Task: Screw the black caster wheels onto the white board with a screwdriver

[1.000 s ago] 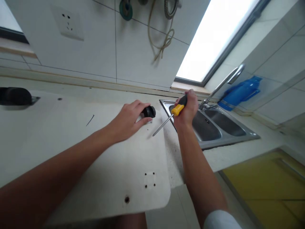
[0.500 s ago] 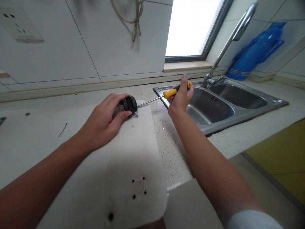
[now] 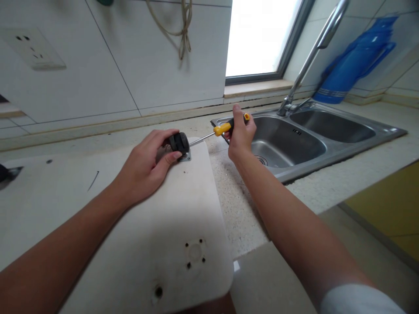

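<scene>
A black caster wheel (image 3: 180, 143) with a metal mounting plate (image 3: 187, 157) stands near the far right corner of a white board (image 3: 170, 209). My left hand (image 3: 149, 161) is closed around the caster, thumb in front and fingers behind. In my right hand (image 3: 241, 134) is a yellow-and-black screwdriver (image 3: 222, 128), held by its handle. Its shaft slants down to the left, with the tip at the caster's base; the tip itself is hidden. Near the board's close corner are several screw holes around a square mark (image 3: 195, 252), and a larger hole (image 3: 159, 291).
To the right is a double steel sink (image 3: 288, 148) with a tall faucet (image 3: 303, 69). A blue thermos (image 3: 356, 61) stands behind it. On the board's left lies a thin dark pin-like piece (image 3: 93, 180), and a black object (image 3: 6, 173) shows at the left edge.
The screwdriver's handle and my right hand have shifted left, closer to the caster. My left hand stays on the caster. The whole view has turned slightly.
</scene>
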The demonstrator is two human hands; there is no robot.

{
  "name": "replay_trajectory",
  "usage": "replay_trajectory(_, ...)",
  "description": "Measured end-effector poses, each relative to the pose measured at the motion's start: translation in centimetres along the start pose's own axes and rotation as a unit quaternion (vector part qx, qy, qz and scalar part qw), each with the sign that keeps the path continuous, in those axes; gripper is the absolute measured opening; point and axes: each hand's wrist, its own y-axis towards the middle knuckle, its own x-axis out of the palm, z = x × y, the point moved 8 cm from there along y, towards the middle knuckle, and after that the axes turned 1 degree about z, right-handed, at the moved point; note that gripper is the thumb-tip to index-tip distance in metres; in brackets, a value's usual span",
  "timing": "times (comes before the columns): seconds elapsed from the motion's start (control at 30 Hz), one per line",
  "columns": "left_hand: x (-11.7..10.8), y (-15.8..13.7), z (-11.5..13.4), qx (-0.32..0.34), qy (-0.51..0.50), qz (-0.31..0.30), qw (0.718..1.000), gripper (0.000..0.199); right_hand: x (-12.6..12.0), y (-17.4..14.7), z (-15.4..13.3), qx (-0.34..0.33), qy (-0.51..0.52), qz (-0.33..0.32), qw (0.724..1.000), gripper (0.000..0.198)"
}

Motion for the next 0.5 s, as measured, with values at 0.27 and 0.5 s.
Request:
replay_trajectory(0.27,0.1,0.0,-0.2,-0.001,-0.015,0.012,1.000,0.043,0.3,-0.3,0.7,0.026,-0.009,-0.013,1.000,0.060)
replay_trajectory(0.5,0.0,0.0,-0.4,-0.003,-0.013,0.020,1.000,0.044,-0.9,0.9,-0.1,-0.006,0.016,0.053,0.998,0.053)
